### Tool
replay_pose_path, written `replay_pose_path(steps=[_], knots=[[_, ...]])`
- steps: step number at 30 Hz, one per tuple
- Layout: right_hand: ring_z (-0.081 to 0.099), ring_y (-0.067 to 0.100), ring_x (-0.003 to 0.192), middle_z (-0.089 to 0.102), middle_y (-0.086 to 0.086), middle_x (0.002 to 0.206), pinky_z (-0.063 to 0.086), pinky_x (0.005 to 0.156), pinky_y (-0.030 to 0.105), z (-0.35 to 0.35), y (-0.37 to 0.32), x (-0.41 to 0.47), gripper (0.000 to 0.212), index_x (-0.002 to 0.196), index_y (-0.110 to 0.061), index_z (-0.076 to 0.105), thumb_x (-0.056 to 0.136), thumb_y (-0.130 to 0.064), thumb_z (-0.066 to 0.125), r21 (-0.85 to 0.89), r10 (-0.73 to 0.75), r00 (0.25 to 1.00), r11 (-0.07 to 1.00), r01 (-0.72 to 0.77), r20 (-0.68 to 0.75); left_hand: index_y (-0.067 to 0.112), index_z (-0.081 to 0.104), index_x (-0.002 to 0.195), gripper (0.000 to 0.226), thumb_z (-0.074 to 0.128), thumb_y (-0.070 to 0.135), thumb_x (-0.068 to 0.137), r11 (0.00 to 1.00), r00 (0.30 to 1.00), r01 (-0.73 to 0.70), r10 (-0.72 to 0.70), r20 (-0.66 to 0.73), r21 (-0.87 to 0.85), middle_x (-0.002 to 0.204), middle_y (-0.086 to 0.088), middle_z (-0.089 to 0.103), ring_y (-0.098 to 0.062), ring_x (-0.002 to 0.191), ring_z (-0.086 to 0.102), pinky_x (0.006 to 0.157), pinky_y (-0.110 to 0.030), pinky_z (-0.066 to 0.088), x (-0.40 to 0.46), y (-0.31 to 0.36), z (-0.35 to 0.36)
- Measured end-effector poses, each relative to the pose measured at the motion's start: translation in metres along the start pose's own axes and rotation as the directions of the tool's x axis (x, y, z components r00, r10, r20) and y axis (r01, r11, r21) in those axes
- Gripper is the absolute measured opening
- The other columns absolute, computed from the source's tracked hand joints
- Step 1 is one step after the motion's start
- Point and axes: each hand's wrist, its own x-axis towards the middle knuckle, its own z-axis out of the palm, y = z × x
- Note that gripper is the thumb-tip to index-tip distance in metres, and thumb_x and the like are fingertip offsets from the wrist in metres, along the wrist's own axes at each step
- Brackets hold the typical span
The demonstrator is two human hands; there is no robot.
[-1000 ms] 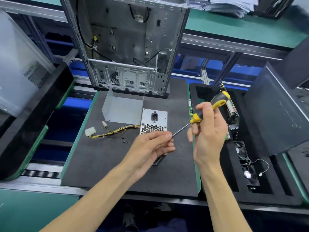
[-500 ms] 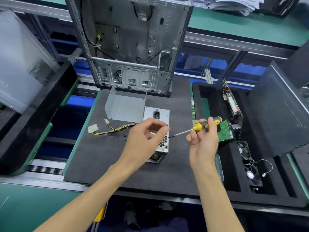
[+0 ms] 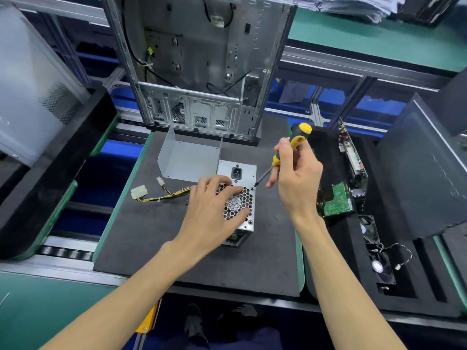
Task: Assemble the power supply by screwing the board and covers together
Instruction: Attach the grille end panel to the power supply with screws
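We are pressing our left hand [image 3: 214,210], fingers spread flat, on the power supply [image 3: 237,198] beneath it to stop it sliding, while our right hand [image 3: 295,178] is gripping the screwdriver [image 3: 283,155], tip at the near corner (presumably a screw hole).

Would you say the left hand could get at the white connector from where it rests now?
Probably yes. The left hand lies on the supply, and the connector sits on bare mat to its left, nothing between.
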Motion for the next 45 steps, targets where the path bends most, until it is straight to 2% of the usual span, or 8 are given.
replay_pose_path(steps=[13,24,26,29,33,37,42,45], knots=[[0.05,0.041,0.045,0.046,0.016,0.054,0.04,0.046,0.053,0.006,0.005,0.002,0.033,0.08,-0.015,0.049,0.103,-0.038,0.056,-0.181,-0.074,0.99,0.979,0.095,0.12,0.024,0.072,0.118,0.042,0.078,0.045,0.081,1.0,0.999,0.024,-0.024,0.036,-0.006,0.121,0.004,0.057,-0.021,0.117,0.046,0.096,-0.035,0.033,0.001,0.002,-0.005],[0.054,0.034,0.048,0.05,0.011,0.058,0.045,0.05,0.05,0.011,-0.003,0.009,0.034,0.085,-0.012,0.052,0.099,-0.041,0.063,-0.256,-0.106,0.949,0.949,0.187,0.298,0.025,0.07,0.12,0.039,0.071,0.047,0.087,1.0,0.997,0.004,-0.003,0.077,-0.003,0.12,0.007,0.057,-0.018,0.118,0.045,0.1,-0.034,0.032,0.006,0.003,-0.011],[0.055,0.033,0.047,0.05,0.009,0.058,0.046,0.051,0.049,0.012,-0.004,0.008,0.031,0.086,-0.014,0.053,0.1,-0.041,0.062,-0.252,-0.09,0.946,0.952,0.173,0.31,0.024,0.067,0.122,0.034,0.064,0.042,0.094,0.993,0.998,0.036,-0.031,0.048,-0.109,0.114,0.01,0.057,-0.015,0.113,0.051,0.102,-0.036,0.036,0.012,0.005,-0.02],[0.053,0.028,0.045,0.049,0.005,0.056,0.045,0.051,0.046,0.013,-0.004,0.006,0.027,0.085,-0.019,0.052,0.099,-0.04,0.062,-0.243,-0.097,0.948,0.954,0.176,0.303,0.024,0.06,0.122,0.032,0.057,0.043,0.097,0.923,0.994,0.038,-0.074,-0.079,-0.384,0.105,0.009,0.058,-0.01,0.096,0.058,0.084,-0.034,0.052,0.035,0.018,-0.047],[0.051,0.03,0.047,0.051,0.006,0.052,0.044,0.051,0.045,0.017,-0.005,0.0,0.017,0.086,-0.026,0.058,0.093,-0.041,0.058,-0.259,-0.108,0.95,0.948,0.187,0.292,0.018,0.063,0.109,0.029,0.07,0.038,0.09,0.916,0.972,-0.15,0.068,-0.227,-0.371,0.096,0.001,0.055,-0.011,0.083,0.057,0.072,-0.018,0.047,0.072,0.05,-0.075],[0.051,0.028,0.046,0.051,0.006,0.052,0.042,0.048,0.043,0.014,-0.003,-0.005,0.011,0.096,-0.029,0.061,0.093,-0.039,0.059,-0.231,-0.106,0.969,0.96,0.159,0.225,0.01,0.069,0.089,0.013,0.075,0.021,0.088,0.941,0.963,-0.225,0.176,-0.203,-0.252,0.09,0.0,0.059,-0.011,0.079,0.057,0.074,-0.029,0.05,0.085,0.068,-0.079],[0.051,0.018,0.052,0.053,-0.006,0.061,0.044,0.054,0.03,0.002,0.006,-0.013,0.004,0.098,-0.023,0.061,0.099,-0.02,0.059,-0.164,-0.043,0.954,0.982,0.095,0.298,0.006,0.075,0.1,0.012,0.07,0.004,0.089,0.906,0.955,-0.291,0.259,-0.142,-0.308,0.097,-0.003,0.069,-0.016,0.089,0.066,0.084,-0.034,0.053,0.09,0.064,-0.08],[0.058,0.011,0.053,0.06,-0.009,0.07,0.046,0.055,0.021,-0.004,0.01,-0.014,0.006,0.102,-0.031,0.06,0.097,-0.027,0.061,-0.109,-0.013,0.955,0.993,0.047,0.297,0.005,0.074,0.11,0.023,0.064,-0.002,0.091,0.881,0.949,-0.316,0.299,-0.104,-0.352,0.105,-0.003,0.073,-0.014,0.096,0.068,0.091,-0.03,0.053,0.091,0.064,-0.08]])
